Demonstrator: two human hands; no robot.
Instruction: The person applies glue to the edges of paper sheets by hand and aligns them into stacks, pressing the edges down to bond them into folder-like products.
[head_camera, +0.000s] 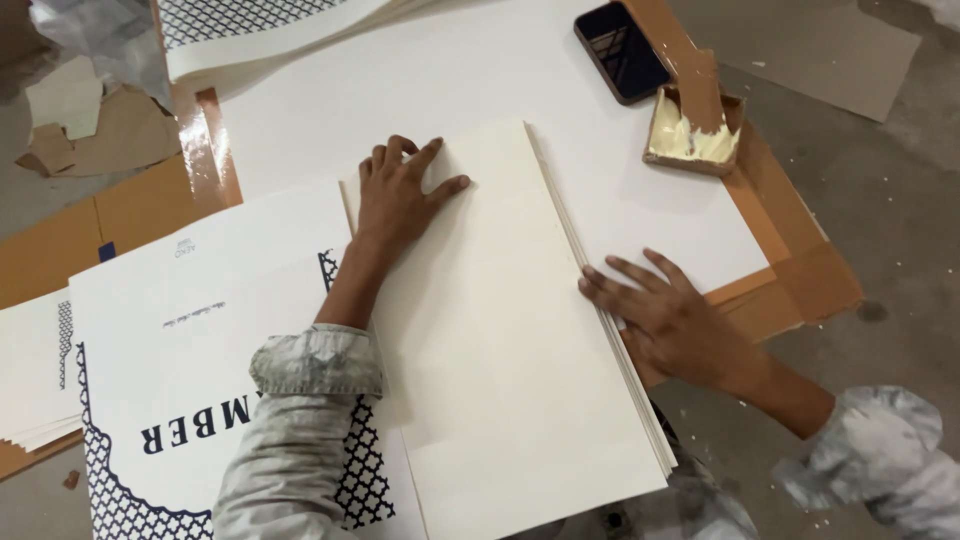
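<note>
A thick stack of blank cream sheets (500, 340) lies in the middle of the view on a large white sheet (420, 80). My left hand (400, 190) rests flat on the stack's far left corner, fingers spread. My right hand (660, 315) presses against the stack's right edge, fingers spread and touching the sheet edges. Neither hand holds anything. Both arms wear pale grey mottled sleeves.
Printed sheets with a dark blue lattice border (170, 370) lie to the left, more at the top (260, 25). A small cardboard box of pale paste (692, 135) with a brown stick in it and a dark phone (620, 50) sit at the upper right. Brown cardboard (800, 270) lies on the concrete floor.
</note>
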